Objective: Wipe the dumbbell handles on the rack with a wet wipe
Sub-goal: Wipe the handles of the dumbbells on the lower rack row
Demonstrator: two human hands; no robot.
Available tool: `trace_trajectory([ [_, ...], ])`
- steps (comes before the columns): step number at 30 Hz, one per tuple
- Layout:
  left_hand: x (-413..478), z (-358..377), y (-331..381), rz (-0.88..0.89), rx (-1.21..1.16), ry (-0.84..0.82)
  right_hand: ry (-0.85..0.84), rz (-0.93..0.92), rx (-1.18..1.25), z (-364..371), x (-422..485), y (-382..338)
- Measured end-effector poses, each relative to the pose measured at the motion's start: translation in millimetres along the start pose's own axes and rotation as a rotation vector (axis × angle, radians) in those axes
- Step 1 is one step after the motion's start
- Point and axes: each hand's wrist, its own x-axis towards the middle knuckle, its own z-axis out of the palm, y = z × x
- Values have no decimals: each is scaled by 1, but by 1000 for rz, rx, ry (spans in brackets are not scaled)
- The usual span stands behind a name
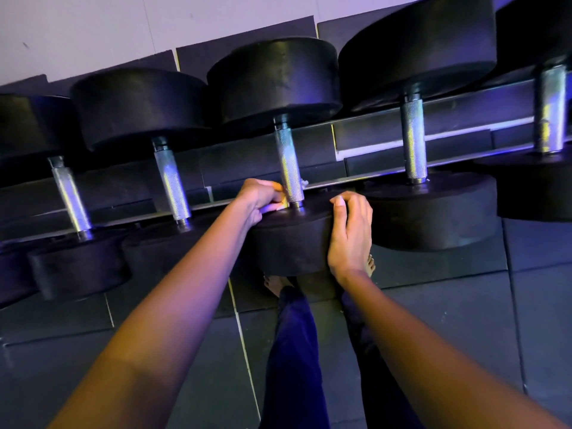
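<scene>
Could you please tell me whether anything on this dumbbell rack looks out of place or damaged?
Little stands out. A small whitish scrap sits on the metal rack rail just beside the knurled steel handle at the left hand; it may be torn wipe. The black round-headed dumbbells sit evenly in line.

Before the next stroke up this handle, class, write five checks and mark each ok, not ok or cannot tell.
1. Wipe in hand: ok, the left hand pinches it.
2. Wipe on the handle: ok, it touches the lower end, just above the near head.
3. Dumbbell steadied: ok, the right hand grips the near head's rim.
4. Path up the handle free: ok, nothing covers the knurled bar above the left hand.
5. Wipe wet enough: cannot tell, since too little of it shows.
</scene>
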Motion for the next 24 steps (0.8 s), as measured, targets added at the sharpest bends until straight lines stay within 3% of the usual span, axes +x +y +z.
trace_trajectory([
  [5,-23,-24,0,60,-131,-137,-1,-3,0,-1,1,-1],
  [6,-27,-24,2,182,-154,-70,-1,-3,-1,-1,1,-1],
  [9,-22,-12,10,660,-154,389,2,-2,-3,-1,0,0],
  [12,-11,15,19,826,-1,636,10,-9,8,0,1,2],
  [18,-6,36,18,839,156,583,10,-16,19,0,1,0],
  [24,-1,37,25,718,-157,607,0,-12,22,-1,1,-1],
])
